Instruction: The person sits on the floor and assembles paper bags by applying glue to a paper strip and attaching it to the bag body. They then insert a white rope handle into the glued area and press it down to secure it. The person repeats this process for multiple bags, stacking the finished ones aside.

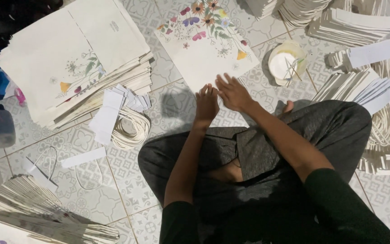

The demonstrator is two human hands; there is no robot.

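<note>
Both hands, left hand (pixel 207 103) and right hand (pixel 233 92), fingers together, flat, press the near edge of the floral paper bag (pixel 204 45).

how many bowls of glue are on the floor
1. A single shallow bowl with white glue and thin sticks sits on the tiled floor, just right of the flowered paper sheet. Others could be hidden under the paper stacks.

Both hands, left hand (pixel 207 103) and right hand (pixel 233 92), press the flowered paper bag (pixel 204 45) on the tiled floor (pixel 91 190)
</note>
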